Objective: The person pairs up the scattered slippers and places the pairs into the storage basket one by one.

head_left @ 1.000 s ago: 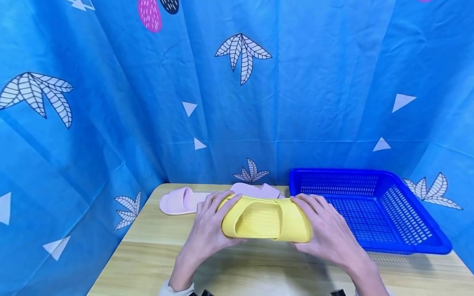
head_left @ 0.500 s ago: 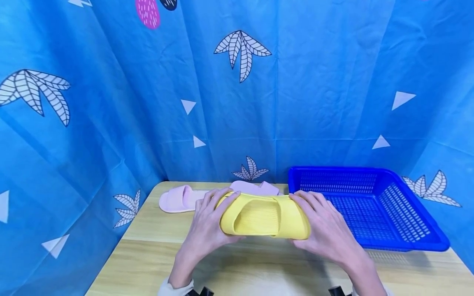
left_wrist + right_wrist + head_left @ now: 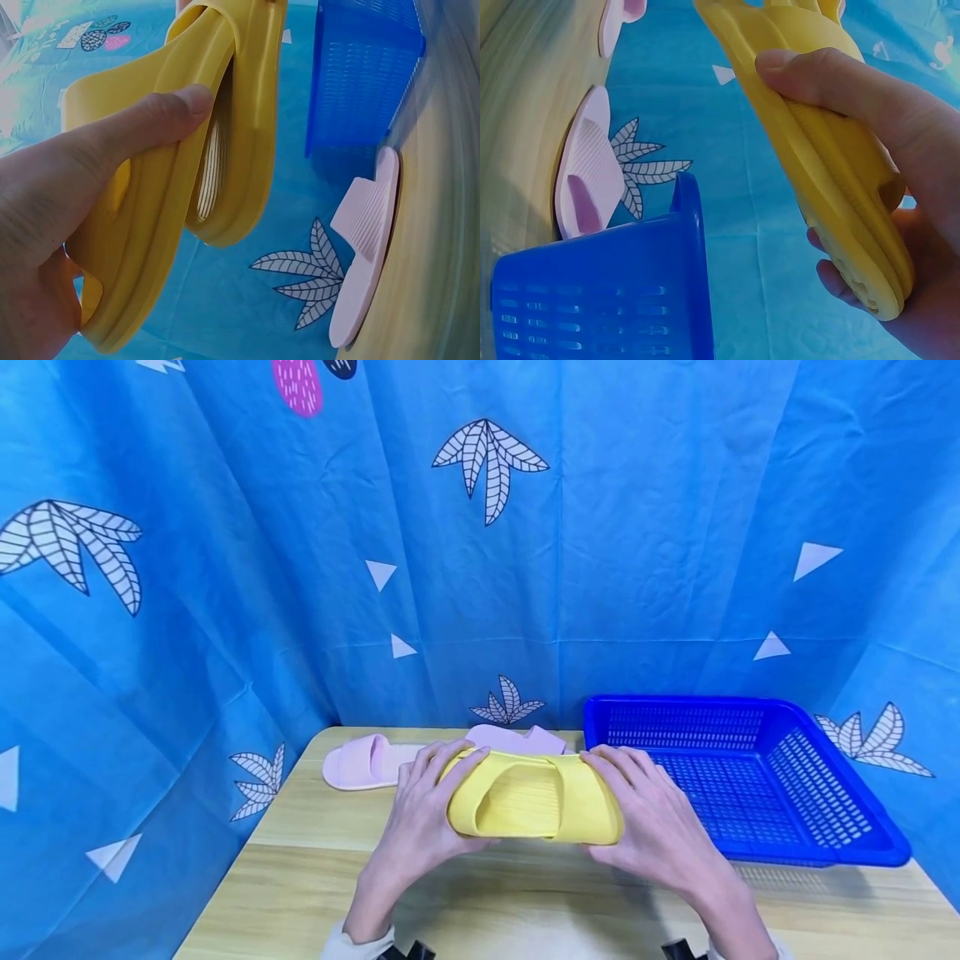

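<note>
A pair of yellow slippers point(image 3: 534, 797), stacked together, is held just above the wooden table point(image 3: 300, 893) between both hands. My left hand point(image 3: 423, 818) grips the left end, thumb across the strap side point(image 3: 161, 120). My right hand point(image 3: 652, 827) grips the right end, thumb on top of the yellow slippers point(image 3: 832, 150). The yellow slippers point(image 3: 217, 150) lie sideways with the ribbed footbed facing me.
Two pink slippers lie behind the hands: one point(image 3: 360, 763) at the back left, another point(image 3: 517, 739) partly hidden behind the yellow ones. A blue plastic basket point(image 3: 750, 777) sits at the right, also seen as the blue basket point(image 3: 600, 300). A blue patterned curtain point(image 3: 480, 543) surrounds the table.
The yellow slippers and both hands have shifted very slightly left and up; the grip is the same.
</note>
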Demonstrator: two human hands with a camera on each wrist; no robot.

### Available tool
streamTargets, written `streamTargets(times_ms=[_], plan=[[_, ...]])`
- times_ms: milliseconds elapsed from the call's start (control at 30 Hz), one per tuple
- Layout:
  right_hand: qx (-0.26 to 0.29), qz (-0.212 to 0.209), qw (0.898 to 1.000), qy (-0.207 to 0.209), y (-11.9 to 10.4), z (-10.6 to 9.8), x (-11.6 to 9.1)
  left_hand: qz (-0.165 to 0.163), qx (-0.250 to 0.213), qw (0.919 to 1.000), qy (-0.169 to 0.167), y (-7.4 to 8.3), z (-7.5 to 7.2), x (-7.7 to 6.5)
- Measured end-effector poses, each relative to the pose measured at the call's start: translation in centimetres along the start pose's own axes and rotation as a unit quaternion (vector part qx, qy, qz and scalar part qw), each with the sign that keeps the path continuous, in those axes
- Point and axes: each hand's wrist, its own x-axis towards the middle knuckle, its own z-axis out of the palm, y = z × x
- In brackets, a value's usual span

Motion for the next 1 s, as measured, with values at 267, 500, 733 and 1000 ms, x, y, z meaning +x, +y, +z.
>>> streamTargets(times_ms=[267,500,733,1000], plan=[[-0.001,0.003,1.0,-0.004,-0.03,0.07,-0.04,0.007,0.002,1.0,0.005,-0.03,0.08,0.02],[0.001,0.0,1.0,-0.011,-0.24,0.4,0.06,0.003,-0.005,1.0,0.002,0.35,0.31,0.07],[-0.004,0.001,1.0,-0.008,-0.58,0.52,0.16,0.007,-0.003,0.9999,0.009,0.58,0.5,0.05],[-0.014,0.002,1.0,-0.008,-0.92,0.73,0.19,0.01,-0.009,0.9999,0.01,0.72,0.66,0.13]])
